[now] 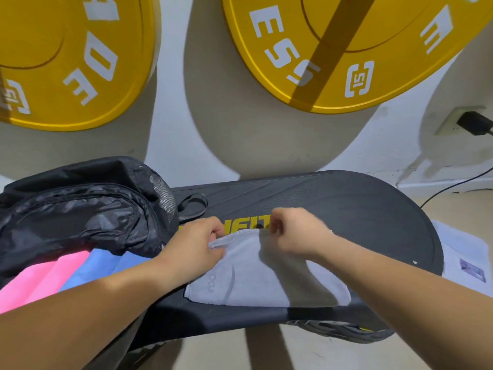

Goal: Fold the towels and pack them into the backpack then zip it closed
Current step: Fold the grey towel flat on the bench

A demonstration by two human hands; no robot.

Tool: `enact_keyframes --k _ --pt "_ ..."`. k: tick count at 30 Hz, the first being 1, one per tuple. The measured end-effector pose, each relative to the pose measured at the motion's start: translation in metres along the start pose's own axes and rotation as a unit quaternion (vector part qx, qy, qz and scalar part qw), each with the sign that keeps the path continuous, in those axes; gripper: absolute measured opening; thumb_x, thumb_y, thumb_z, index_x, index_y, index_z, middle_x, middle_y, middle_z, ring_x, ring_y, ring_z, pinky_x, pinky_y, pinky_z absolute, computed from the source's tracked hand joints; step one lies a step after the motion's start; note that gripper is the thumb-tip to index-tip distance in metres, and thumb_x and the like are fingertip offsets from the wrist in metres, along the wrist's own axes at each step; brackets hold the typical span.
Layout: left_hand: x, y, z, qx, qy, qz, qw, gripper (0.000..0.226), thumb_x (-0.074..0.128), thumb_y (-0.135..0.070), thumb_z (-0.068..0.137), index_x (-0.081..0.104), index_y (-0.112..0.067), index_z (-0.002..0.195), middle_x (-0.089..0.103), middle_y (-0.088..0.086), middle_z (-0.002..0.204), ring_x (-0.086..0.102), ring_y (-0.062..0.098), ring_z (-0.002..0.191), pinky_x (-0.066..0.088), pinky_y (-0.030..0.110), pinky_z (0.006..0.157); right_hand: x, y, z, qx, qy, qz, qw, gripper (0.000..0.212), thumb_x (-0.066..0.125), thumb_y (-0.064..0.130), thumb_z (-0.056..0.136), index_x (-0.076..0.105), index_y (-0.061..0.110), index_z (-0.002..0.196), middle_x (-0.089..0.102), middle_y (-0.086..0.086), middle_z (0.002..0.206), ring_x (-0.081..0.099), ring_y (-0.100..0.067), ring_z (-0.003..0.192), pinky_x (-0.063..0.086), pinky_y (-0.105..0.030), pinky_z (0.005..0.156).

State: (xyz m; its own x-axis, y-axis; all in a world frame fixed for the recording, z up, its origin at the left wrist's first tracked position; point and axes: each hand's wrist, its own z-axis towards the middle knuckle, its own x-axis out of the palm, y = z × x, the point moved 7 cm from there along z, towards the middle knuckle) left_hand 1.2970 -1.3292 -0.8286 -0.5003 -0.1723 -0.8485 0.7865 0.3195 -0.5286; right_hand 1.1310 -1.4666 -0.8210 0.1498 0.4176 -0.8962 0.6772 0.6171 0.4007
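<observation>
On the tabletop (360,209), right of the backpack (80,209), grey towel (266,281) lies spread. Far hem pinched by left hand (197,244) and right hand (296,233), fingers (216,231) curled. Judged light, limp, grippy; best held at hem corners. Beside backpack: pink towel (40,279), blue towel (90,265).

1. The backpack (80,209) lies on the table (346,209), frame left.
2. A towel (266,279) lies mid-frame, right of the backpack.
3. Other towels (66,271) sit lower left, partly under the backpack.
</observation>
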Motion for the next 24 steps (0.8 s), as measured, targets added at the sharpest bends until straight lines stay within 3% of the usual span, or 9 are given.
enact_keyframes --k 2,4,6,10,13,16,19,21,24 --pt "0.004 0.003 -0.009 -0.008 -0.001 -0.053 0.999 0.026 0.082 -0.021 0.07 0.063 -0.028 0.085 0.06 -0.011 0.073 0.054 0.004 0.063 0.046 0.021 0.06 0.032 0.023 -0.001 0.051 0.078 0.215 0.972 0.011 0.066 0.025 0.088 0.062 0.021 0.079 0.066 -0.001 0.071 0.064 -0.022 0.064 0.053 -0.032 0.055" --pt "0.007 0.004 -0.019 0.004 -0.005 -0.08 0.997 0.026 0.085 -0.021 0.069 0.064 -0.027 0.083 0.06 -0.012 0.078 0.057 0.003 0.07 0.046 0.016 0.062 0.052 0.035 -0.001 0.082 0.099 0.274 0.953 0.019 0.063 0.024 0.093 0.059 0.017 0.076 0.062 -0.008 0.065 0.059 -0.025 0.055 0.058 -0.042 0.055" --pt "0.013 0.006 -0.029 0.019 0.011 -0.103 0.994 0.021 0.086 -0.025 0.07 0.066 -0.024 0.078 0.06 -0.01 0.089 0.061 0.007 0.082 0.052 0.02 0.068 0.054 0.035 0.003 0.083 0.066 0.222 0.969 0.027 0.063 0.032 0.094 0.058 0.017 0.071 0.062 -0.006 0.064 0.059 -0.026 0.054 0.057 -0.037 0.058" --pt "0.017 0.017 -0.037 0.023 0.01 -0.091 0.996 0.013 0.068 -0.021 0.086 0.067 -0.02 0.073 0.061 -0.008 0.09 0.06 0.009 0.085 0.054 0.033 0.074 0.043 0.04 0.011 0.02 -0.042 0.059 0.997 0.033 0.063 0.053 0.087 0.058 0.024 0.072 0.063 0.005 0.077 0.063 -0.023 0.079 0.051 -0.031 0.065" --pt "0.014 0.023 -0.029 -0.021 -0.007 -0.078 0.997 0.008 0.066 -0.016 0.089 0.061 -0.023 0.091 0.063 -0.008 0.086 0.06 0.013 0.08 0.053 0.035 0.076 0.046 0.043 0.013 0.003 -0.05 0.033 0.998 0.031 0.068 0.055 0.082 0.055 0.027 0.081 0.064 0.004 0.09 0.059 -0.02 0.085 0.048 -0.031 0.066" --pt "0.017 0.023 -0.017 -0.066 0.004 -0.078 0.995 0.035 0.075 -0.03 0.084 0.054 -0.024 0.111 0.06 -0.008 0.092 0.061 0.016 0.082 0.05 0.031 0.074 0.048 0.042 0.016 -0.017 -0.048 0.02 0.999 0.03 0.072 0.051 0.08 0.052 0.028 0.084 0.062 0.006 0.092 0.057 -0.018 0.088 0.049 -0.032 0.068" --pt "0.021 0.013 -0.005 -0.036 0.014 -0.051 0.998 0.044 0.073 -0.032 0.086 0.054 -0.029 0.126 0.053 -0.008 0.095 0.053 0.013 0.087 0.045 0.029 0.077 0.052 0.04 0.016 -0.037 -0.058 0.033 0.997 0.033 0.073 0.05 0.08 0.052 0.029 0.094 0.062 0.006 0.096 0.058 -0.019 0.095 0.052 -0.036 0.072" --pt "0.024 0.007 0.002 0.001 0.032 -0.012 0.999 0.031 0.065 -0.026 0.092 0.06 -0.032 0.122 0.049 -0.009 0.097 0.051 0.014 0.091 0.047 0.033 0.084 0.054 0.042 0.014 -0.063 -0.063 0.023 0.996 0.032 0.072 0.05 0.082 0.054 0.03 0.1 0.058 0.009 0.098 0.056 -0.019 0.101 0.05 -0.035 0.073" --pt "0.021 0.002 0.007 0.016 0.042 0.05 0.998 0.01 0.056 -0.022 0.094 0.066 -0.021 0.09 0.053 -0.004 0.091 0.058 0.023 0.089 0.049 0.037 0.081 0.056 0.045 0.014 -0.086 -0.057 -0.008 0.995 0.025 0.069 0.05 0.086 0.062 0.032 0.103 0.047 0.011 0.095 0.054 -0.02 0.107 0.044 -0.03 0.074"
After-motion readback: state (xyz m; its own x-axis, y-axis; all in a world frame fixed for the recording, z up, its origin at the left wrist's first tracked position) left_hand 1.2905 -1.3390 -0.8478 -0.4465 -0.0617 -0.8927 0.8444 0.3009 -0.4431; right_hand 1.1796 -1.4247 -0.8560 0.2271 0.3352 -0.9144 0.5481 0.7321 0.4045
